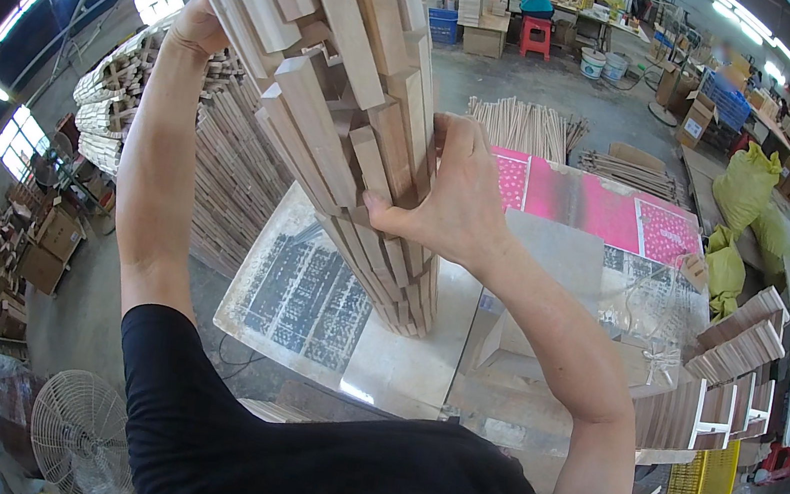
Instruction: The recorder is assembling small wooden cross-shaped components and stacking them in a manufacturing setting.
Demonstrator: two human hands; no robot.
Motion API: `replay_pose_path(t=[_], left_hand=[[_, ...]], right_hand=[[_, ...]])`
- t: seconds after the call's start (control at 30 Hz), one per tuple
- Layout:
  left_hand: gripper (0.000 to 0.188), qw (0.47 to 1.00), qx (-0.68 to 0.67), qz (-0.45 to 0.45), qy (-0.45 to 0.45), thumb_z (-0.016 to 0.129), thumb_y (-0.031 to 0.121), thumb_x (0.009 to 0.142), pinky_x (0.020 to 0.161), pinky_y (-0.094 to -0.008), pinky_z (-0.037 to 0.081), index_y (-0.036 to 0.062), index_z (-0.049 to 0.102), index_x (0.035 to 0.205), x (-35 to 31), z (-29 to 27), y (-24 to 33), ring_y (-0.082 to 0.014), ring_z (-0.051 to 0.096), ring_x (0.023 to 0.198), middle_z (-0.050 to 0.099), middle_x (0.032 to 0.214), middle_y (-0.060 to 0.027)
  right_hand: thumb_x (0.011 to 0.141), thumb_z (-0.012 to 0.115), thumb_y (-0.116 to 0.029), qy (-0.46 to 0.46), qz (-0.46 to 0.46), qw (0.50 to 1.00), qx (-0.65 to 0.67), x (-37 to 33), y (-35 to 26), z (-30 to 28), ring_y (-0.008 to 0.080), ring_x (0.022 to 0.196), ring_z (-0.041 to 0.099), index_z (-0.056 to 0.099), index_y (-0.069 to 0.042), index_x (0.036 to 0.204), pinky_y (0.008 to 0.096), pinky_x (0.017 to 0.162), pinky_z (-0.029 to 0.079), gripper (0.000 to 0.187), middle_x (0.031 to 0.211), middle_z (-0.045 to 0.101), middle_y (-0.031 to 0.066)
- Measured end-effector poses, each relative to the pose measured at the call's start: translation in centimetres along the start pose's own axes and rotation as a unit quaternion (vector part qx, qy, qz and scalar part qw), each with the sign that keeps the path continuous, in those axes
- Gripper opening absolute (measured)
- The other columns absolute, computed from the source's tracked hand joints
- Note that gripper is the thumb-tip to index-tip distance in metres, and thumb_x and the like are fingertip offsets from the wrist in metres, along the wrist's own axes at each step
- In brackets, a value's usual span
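A tall stack of pale and brown wooden strips (335,97) rises in front of me, its lower end on the worktable (377,376). Its pieces lie in uneven layers with gaps between them, and its top runs out of view. Around the stack's right side curls my right hand (463,196), thumb on the near face and fingers partly hidden by the wood. Higher up, at the left side, my left hand (202,26) is pressed to the stack, with most of its fingers hidden behind it.
A large bundle of wood strips (235,164) stands left of the table. Pink patterned sheets (582,208) lie at the table's far side. Slatted wood pieces (694,416), a yellow basket (700,487) and yellow-green sacks (747,185) are to the right. A fan (81,430) stands lower left.
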State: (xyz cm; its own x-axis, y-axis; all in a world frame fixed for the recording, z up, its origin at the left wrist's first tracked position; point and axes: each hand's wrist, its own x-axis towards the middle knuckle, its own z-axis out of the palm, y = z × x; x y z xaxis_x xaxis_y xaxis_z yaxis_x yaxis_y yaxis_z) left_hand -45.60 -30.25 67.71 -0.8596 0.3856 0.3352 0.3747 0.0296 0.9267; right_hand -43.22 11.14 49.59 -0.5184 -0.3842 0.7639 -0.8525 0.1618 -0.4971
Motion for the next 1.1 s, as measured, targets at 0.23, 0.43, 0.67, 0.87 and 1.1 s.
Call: replay_pose_path(t=[0.23,0.43,0.67,0.87,1.1], left_hand=[[0.066,1.0,0.0,-0.017,-0.025,0.081,0.039,0.082,0.103,-0.0417,0.053,-0.0005,0.063,0.132,0.1,2.7,-1.1,-0.0236,0.066,0.118,0.069,0.127,-0.0127],[0.066,0.999,0.0,-0.029,-0.029,0.081,0.039,0.082,0.104,-0.0416,0.052,-0.0003,0.063,0.132,0.3,0.5,0.4,-0.0234,0.066,0.118,0.069,0.127,-0.0127],[0.066,0.999,0.0,-0.036,-0.038,0.081,0.039,0.082,0.104,-0.0416,0.052,-0.0002,0.063,0.132,0.2,1.7,-0.7,-0.0232,0.066,0.118,0.069,0.127,-0.0126],[0.065,0.998,0.004,-0.042,-0.055,0.08,0.039,0.083,0.104,-0.0416,0.052,0.0,0.063,0.132,0.8,1.6,-0.4,-0.023,0.065,0.118,0.069,0.127,-0.0125],[0.065,0.996,0.004,-0.056,-0.065,0.08,0.039,0.083,0.104,-0.0416,0.052,0.0001,0.063,0.132,1.1,2.9,-1.4,-0.0228,0.065,0.118,0.069,0.128,-0.0125]], right_hand=[[0.063,0.087,-0.044,-0.005,0.002,1.0,-0.011,-0.1,0.1,-0.2,0.0396,0.105,0.054,0.045,0.013,0.121,0.0478,0.093,0.048,0.091,0.109,0.053,0.0265],[0.063,0.087,-0.045,-0.01,-0.01,1.0,-0.012,-0.1,-0.2,-0.1,0.0397,0.106,0.054,0.045,0.014,0.121,0.0474,0.093,0.048,0.093,0.11,0.052,0.027],[0.061,0.086,-0.046,-0.009,0.003,1.0,-0.008,-0.3,-0.5,0.0,0.0407,0.107,0.051,0.047,0.014,0.117,0.0484,0.097,0.046,0.091,0.11,0.052,0.0271],[0.063,0.087,-0.043,0.0,-0.011,0.999,-0.034,-0.2,-0.2,0.0,0.0405,0.109,0.053,0.044,0.014,0.124,0.048,0.095,0.047,0.094,0.114,0.052,0.0271],[0.063,0.087,-0.044,-0.005,-0.006,0.999,-0.034,-0.3,-0.1,-0.1,0.0404,0.109,0.053,0.043,0.014,0.124,0.0481,0.095,0.047,0.095,0.115,0.051,0.0269]])
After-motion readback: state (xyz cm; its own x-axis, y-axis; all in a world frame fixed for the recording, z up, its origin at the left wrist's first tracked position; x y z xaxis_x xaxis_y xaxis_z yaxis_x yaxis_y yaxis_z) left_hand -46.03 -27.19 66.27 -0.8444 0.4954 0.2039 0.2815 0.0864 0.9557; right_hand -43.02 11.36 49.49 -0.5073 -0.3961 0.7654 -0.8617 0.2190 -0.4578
